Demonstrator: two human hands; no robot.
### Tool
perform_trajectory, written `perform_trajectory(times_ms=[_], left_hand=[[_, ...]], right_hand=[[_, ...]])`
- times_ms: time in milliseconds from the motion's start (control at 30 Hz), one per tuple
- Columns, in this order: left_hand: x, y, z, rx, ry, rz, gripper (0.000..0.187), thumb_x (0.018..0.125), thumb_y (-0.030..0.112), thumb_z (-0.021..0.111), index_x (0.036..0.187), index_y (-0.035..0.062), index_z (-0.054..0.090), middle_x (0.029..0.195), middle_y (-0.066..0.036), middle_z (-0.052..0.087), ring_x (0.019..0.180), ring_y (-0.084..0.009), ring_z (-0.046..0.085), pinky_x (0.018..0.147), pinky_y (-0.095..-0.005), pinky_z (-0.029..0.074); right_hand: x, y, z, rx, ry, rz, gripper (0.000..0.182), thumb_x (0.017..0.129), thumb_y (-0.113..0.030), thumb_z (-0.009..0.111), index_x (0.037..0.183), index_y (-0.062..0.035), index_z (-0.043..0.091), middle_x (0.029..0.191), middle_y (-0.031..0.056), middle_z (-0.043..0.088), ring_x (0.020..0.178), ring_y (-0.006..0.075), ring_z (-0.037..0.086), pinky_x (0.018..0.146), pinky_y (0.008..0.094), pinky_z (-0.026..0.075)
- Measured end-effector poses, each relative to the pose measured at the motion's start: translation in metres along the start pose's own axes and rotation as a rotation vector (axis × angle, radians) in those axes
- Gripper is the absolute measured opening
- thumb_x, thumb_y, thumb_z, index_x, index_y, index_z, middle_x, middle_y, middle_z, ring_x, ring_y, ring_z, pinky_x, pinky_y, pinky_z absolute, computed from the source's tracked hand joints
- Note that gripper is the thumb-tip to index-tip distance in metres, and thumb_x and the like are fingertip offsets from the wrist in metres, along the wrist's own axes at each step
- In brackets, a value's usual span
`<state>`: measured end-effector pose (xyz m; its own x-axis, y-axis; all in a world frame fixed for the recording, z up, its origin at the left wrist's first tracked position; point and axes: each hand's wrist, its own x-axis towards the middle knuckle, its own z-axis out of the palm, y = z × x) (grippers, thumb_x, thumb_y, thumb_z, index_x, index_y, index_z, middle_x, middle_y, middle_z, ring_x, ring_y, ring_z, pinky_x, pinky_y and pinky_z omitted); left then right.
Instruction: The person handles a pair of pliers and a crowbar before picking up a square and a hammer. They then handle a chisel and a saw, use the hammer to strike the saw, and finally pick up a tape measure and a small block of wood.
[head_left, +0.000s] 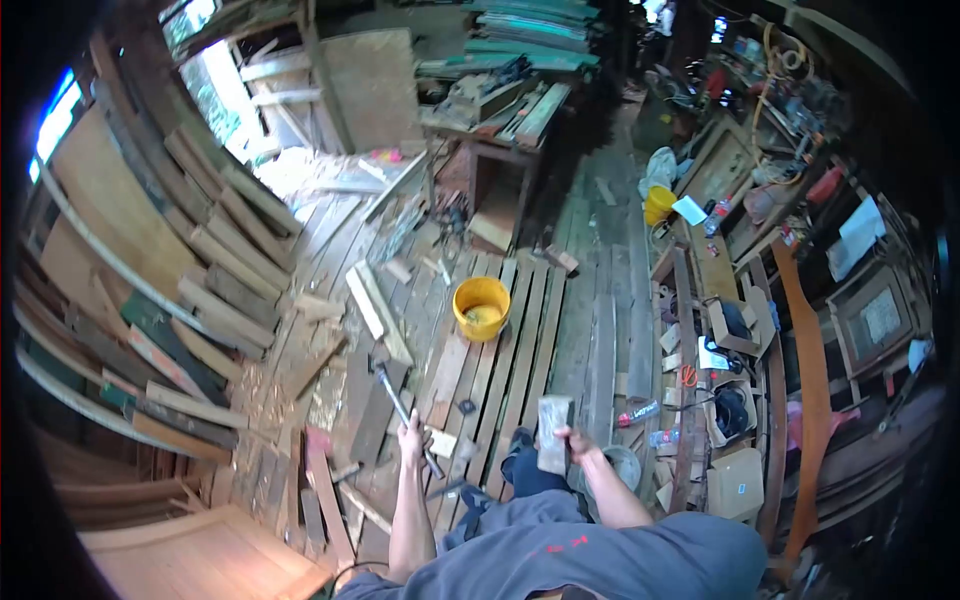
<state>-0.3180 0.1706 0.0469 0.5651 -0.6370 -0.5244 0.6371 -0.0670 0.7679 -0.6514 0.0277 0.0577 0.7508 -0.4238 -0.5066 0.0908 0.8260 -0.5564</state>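
Note:
My left hand (412, 438) is closed around a hammer (393, 396), its metal shaft slanting up and left with the dark head at the far end. The lower end of its handle sticks out below my fist. In my right hand (577, 444) is a greyish, flat rectangular block (553, 432), gripped by its right edge and held upright above my leg. A yellow bucket (481, 324) stands ahead of both hands on the slatted planks (528, 345). Just beyond the block, to its right, a pale round bucket (622, 470) is partly covered by my forearm.
Timber boards (225, 262) lean along the left wall. Offcuts and a long pale beam (378, 312) litter the floor. Ahead is a wooden workbench (497, 190) loaded with planks. Racks on the right hold cardboard boxes (735, 485), and a plastic bottle (638, 413) lies beside them.

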Motion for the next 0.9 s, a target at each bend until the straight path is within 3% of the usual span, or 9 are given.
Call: perform_trajectory(times_ms=[67,200,367,467,500,600,733,800,900], left_hand=[[0.019,0.003,-0.004,-0.025,-0.089,0.052,0.032,0.092,0.031,0.055,0.071,0.0156,0.036,0.050,0.006,0.029,0.036,-0.0052,0.028,0.033,-0.0221,0.020],[0.054,0.007,0.016,0.082,0.053,0.032,0.031,0.093,0.029,0.054,0.074,0.0157,0.033,0.048,0.006,0.027,0.035,-0.0057,0.027,0.031,-0.0220,0.020],[0.151,-0.016,0.021,-0.013,0.061,-0.161,0.032,0.093,0.031,0.053,0.073,0.0148,0.033,0.049,0.006,0.027,0.036,-0.0068,0.026,0.031,-0.0229,0.021],[0.203,-0.021,0.029,-0.173,-0.051,-0.281,0.033,0.093,0.031,0.052,0.071,0.0140,0.035,0.050,0.006,0.025,0.037,-0.0070,0.025,0.032,-0.0220,0.024],[0.205,-0.015,0.041,-0.447,-0.096,-0.390,0.033,0.094,0.030,0.051,0.070,0.0123,0.036,0.051,0.005,0.026,0.037,-0.0069,0.025,0.033,-0.0210,0.024],[0.239,-0.011,0.069,-0.892,-0.217,-0.615,0.030,0.095,0.025,0.049,0.070,0.0119,0.037,0.051,0.005,0.030,0.037,-0.0080,0.023,0.032,-0.0226,0.023],[0.260,-0.024,0.116,-0.573,0.024,-0.511,0.030,0.095,0.020,0.049,0.068,0.0141,0.036,0.051,0.004,0.031,0.038,-0.0086,0.023,0.034,-0.0230,0.023],[0.278,-0.034,0.128,-0.598,-0.022,-0.505,0.026,0.095,0.017,0.046,0.072,0.0120,0.038,0.052,0.003,0.032,0.041,-0.0071,0.027,0.033,-0.0198,0.022],[0.316,-0.039,0.152,-0.637,-0.001,-0.645,0.029,0.095,0.019,0.045,0.069,0.0131,0.036,0.048,0.005,0.026,0.039,-0.0073,0.024,0.033,-0.0213,0.021]], right_hand=[[-0.007,0.008,-0.049,0.028,0.152,0.015,0.051,0.068,-0.029,0.065,0.109,0.0009,0.056,0.095,0.0161,0.064,0.086,0.0286,0.064,0.081,0.0430,0.051],[-0.027,0.006,-0.146,0.110,0.355,0.110,0.046,0.071,-0.032,0.064,0.105,-0.0022,0.056,0.088,0.0156,0.065,0.081,0.0277,0.065,0.076,0.0422,0.052],[-0.035,-0.017,-0.220,0.156,0.582,0.114,0.036,0.072,-0.035,0.060,0.094,-0.0058,0.060,0.081,0.0136,0.065,0.074,0.0273,0.064,0.073,0.0418,0.050],[-0.039,-0.027,-0.232,0.206,0.705,0.091,0.038,0.072,-0.037,0.059,0.093,-0.0059,0.060,0.079,0.0144,0.065,0.070,0.0295,0.064,0.071,0.0431,0.049],[-0.037,-0.028,-0.234,0.238,0.723,0.083,0.038,0.072,-0.037,0.059,0.093,-0.0058,0.060,0.079,0.0145,0.065,0.071,0.0299,0.063,0.071,0.0435,0.049],[-0.027,-0.030,-0.240,0.310,0.750,0.035,0.040,0.071,-0.038,0.059,0.094,-0.0055,0.059,0.079,0.0144,0.065,0.072,0.0313,0.063,0.073,0.0448,0.048],[-0.009,-0.023,-0.240,0.369,0.816,0.015,0.048,0.067,-0.040,0.062,0.101,-0.0061,0.057,0.087,0.0143,0.064,0.077,0.0323,0.062,0.077,0.0459,0.047],[0.009,-0.010,-0.259,0.357,0.906,-0.009,0.053,0.064,-0.040,0.063,0.105,-0.0069,0.055,0.090,0.0146,0.062,0.080,0.0328,0.060,0.077,0.0471,0.047],[0.008,-0.039,-0.228,0.332,0.934,0.070,0.055,0.065,-0.041,0.063,0.109,-0.0090,0.056,0.097,0.0139,0.061,0.088,0.0318,0.058,0.081,0.0458,0.045]])
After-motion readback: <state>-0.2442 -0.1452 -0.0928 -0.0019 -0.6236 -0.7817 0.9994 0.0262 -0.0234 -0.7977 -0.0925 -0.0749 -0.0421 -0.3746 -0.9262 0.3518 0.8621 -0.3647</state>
